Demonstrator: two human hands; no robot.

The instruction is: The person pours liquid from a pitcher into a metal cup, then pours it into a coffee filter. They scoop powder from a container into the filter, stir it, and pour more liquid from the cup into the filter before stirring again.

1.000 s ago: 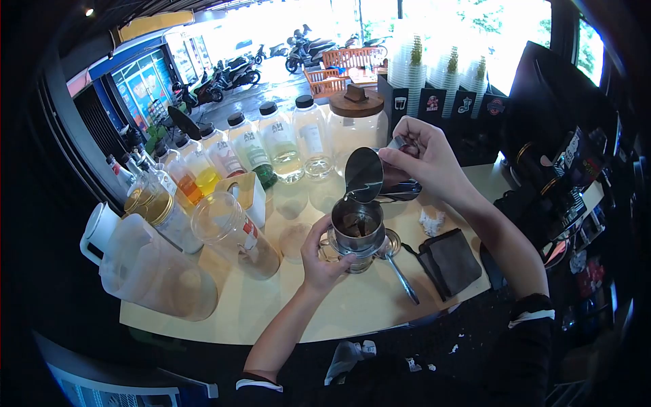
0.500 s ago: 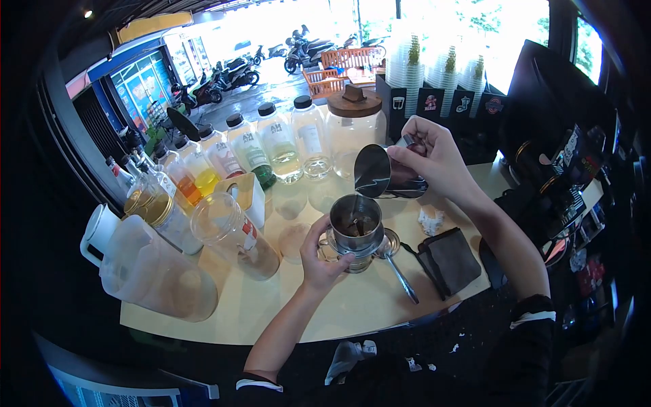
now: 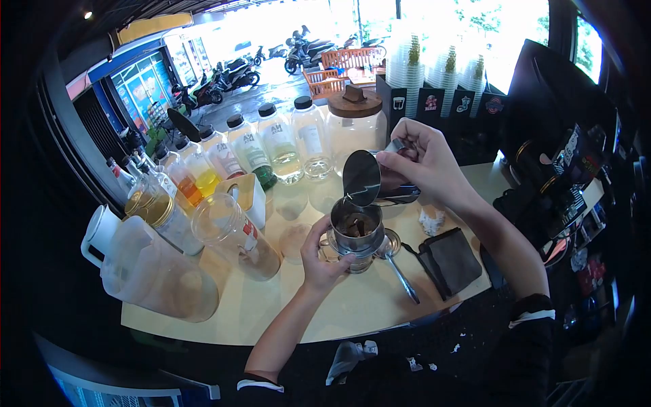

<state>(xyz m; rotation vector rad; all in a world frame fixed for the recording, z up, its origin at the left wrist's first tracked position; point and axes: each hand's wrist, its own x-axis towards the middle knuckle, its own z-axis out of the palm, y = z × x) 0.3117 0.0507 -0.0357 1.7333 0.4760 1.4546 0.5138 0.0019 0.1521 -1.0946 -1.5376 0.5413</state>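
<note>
Tilting over the metal filter (image 3: 356,227), a steel pitcher (image 3: 366,180) is gripped by the right hand (image 3: 424,163), wrist raised. The filter's glass base on the counter (image 3: 339,305) is clasped by the left hand (image 3: 319,261).

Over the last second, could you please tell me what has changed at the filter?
The right hand had lifted the pitcher level and away, and has now tipped it back over the filter. The left hand stays on the glass under it; the spoon and cloth lie as before.
</note>
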